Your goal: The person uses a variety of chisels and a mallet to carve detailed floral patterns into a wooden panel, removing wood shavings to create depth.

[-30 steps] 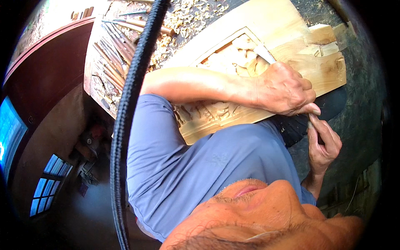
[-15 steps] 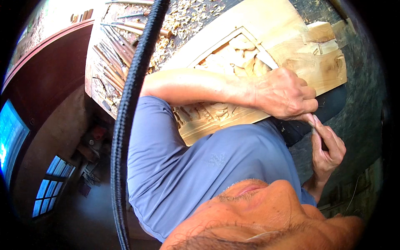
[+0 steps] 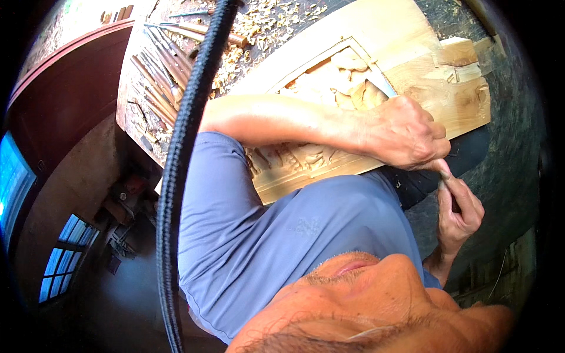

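Note:
My left hand is closed in a fist over the near right part of a carved pale wooden panel. A pale, blade-like strip shows just beyond its knuckles; I cannot tell whether it is a tool or the panel's lit edge. Close by on the right, my right hand has its fingers pinched together. Its fingertips meet the end of a digit on the left hand. Whatever lies between them is too small or hidden to make out. Carved relief fills the framed recess in the panel, partly covered by my left forearm.
Several wooden-handled carving tools lie on the workbench at the left, among wood shavings. A wooden block rests at the panel's far right. A black braided cord crosses the view. Barred windows stand at the far left.
The view has shifted slightly. The right hand sits a little farther left, its fingertips still against the left hand. The left fist has barely moved.

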Action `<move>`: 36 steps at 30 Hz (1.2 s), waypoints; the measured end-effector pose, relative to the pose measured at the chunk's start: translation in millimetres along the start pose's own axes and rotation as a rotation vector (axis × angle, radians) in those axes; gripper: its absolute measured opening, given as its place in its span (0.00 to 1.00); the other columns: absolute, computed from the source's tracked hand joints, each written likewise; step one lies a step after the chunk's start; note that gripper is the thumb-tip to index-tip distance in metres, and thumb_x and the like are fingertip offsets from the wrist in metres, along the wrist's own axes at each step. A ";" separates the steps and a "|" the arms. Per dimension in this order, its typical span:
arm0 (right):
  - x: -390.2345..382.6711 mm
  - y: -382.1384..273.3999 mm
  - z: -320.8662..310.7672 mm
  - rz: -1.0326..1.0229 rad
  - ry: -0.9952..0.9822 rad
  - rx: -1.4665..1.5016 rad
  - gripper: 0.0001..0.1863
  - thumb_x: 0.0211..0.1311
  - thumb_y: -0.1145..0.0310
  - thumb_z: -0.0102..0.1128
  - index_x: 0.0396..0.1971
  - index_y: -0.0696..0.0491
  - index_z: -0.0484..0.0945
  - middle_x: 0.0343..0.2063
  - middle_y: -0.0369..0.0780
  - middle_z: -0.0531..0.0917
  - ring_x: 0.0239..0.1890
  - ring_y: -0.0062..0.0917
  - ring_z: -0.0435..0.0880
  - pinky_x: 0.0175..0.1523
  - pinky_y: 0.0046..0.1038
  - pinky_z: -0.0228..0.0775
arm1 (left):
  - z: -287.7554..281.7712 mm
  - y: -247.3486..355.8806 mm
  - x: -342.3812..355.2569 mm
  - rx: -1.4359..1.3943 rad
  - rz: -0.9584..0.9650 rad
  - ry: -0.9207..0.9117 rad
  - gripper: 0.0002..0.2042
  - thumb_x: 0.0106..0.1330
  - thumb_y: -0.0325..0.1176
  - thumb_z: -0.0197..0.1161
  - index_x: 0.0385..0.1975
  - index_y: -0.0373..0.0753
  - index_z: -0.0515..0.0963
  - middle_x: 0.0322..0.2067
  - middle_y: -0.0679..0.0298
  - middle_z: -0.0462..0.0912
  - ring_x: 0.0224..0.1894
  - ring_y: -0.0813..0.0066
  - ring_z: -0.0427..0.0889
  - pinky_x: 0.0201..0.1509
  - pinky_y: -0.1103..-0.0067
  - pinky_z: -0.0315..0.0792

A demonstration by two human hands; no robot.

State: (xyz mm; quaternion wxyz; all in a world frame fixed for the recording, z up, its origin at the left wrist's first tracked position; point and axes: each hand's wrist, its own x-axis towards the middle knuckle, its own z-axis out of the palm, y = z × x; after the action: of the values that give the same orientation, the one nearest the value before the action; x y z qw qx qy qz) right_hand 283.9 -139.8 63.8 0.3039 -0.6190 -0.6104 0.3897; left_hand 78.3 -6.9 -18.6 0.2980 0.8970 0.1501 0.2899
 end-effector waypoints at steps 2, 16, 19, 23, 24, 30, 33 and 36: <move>2.2 -1.8 1.2 0.026 -0.010 0.004 0.14 0.67 0.92 0.65 0.50 0.67 0.88 0.31 0.41 0.86 0.31 0.19 0.83 0.36 0.22 0.74 | 1.3 -0.2 -2.5 0.005 -0.023 0.013 0.24 0.76 0.58 0.65 0.25 0.46 0.74 0.23 0.66 0.76 0.22 0.65 0.83 0.22 0.69 0.75; 16.9 -1.8 7.4 0.003 0.022 -0.007 0.14 0.62 0.91 0.70 0.46 0.64 0.90 0.32 0.46 0.90 0.30 0.24 0.89 0.36 0.25 0.77 | -4.3 -4.1 0.1 0.028 -0.063 0.083 0.22 0.76 0.56 0.67 0.24 0.47 0.75 0.21 0.67 0.75 0.22 0.67 0.82 0.23 0.69 0.73; 5.9 -12.3 -2.4 0.042 0.001 -0.036 0.17 0.62 0.91 0.69 0.50 0.64 0.90 0.33 0.47 0.92 0.31 0.25 0.90 0.37 0.25 0.78 | -3.6 -2.6 -2.5 -0.067 0.067 0.037 0.21 0.75 0.57 0.67 0.29 0.47 0.75 0.26 0.67 0.72 0.23 0.67 0.80 0.23 0.70 0.73; -0.8 -18.4 -10.3 0.058 -0.017 -0.037 0.19 0.63 0.91 0.68 0.53 0.62 0.91 0.33 0.48 0.91 0.31 0.25 0.90 0.36 0.25 0.77 | -2.2 -4.8 -0.8 -0.181 0.143 0.003 0.21 0.76 0.56 0.66 0.31 0.46 0.75 0.29 0.67 0.74 0.27 0.68 0.81 0.24 0.70 0.74; -0.1 -18.2 -10.4 0.057 -0.009 -0.043 0.19 0.63 0.91 0.68 0.53 0.62 0.91 0.33 0.47 0.91 0.31 0.25 0.89 0.36 0.25 0.77 | -2.3 -5.9 -1.6 -0.184 0.142 -0.007 0.20 0.76 0.56 0.66 0.31 0.46 0.75 0.30 0.67 0.74 0.27 0.68 0.81 0.25 0.70 0.74; 5.1 -22.9 -20.2 0.113 -0.039 -0.046 0.18 0.64 0.90 0.68 0.53 0.63 0.90 0.33 0.48 0.91 0.31 0.25 0.89 0.36 0.25 0.77 | 0.6 -6.0 1.7 -0.203 0.154 -0.001 0.19 0.75 0.55 0.66 0.35 0.46 0.76 0.30 0.67 0.74 0.28 0.67 0.82 0.26 0.71 0.75; 9.6 -23.3 -23.5 0.118 -0.060 -0.032 0.18 0.65 0.90 0.67 0.53 0.64 0.90 0.33 0.47 0.91 0.31 0.25 0.89 0.37 0.26 0.77 | -1.5 -4.2 2.1 -0.194 0.128 -0.019 0.18 0.76 0.54 0.66 0.35 0.45 0.76 0.30 0.66 0.74 0.28 0.67 0.82 0.27 0.71 0.76; 1.7 -15.0 -18.6 0.078 -0.036 -0.027 0.17 0.65 0.90 0.68 0.52 0.64 0.90 0.32 0.46 0.90 0.30 0.24 0.88 0.36 0.25 0.76 | -0.8 -1.7 3.4 -0.180 0.115 -0.040 0.18 0.76 0.53 0.66 0.34 0.45 0.75 0.30 0.66 0.74 0.28 0.67 0.82 0.26 0.70 0.75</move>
State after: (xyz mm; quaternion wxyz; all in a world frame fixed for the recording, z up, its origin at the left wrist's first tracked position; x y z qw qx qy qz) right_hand 291.9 -135.2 85.9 0.2691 -0.6392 -0.5964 0.4041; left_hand 80.3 -3.8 -17.7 0.3632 0.8793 0.0660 0.3010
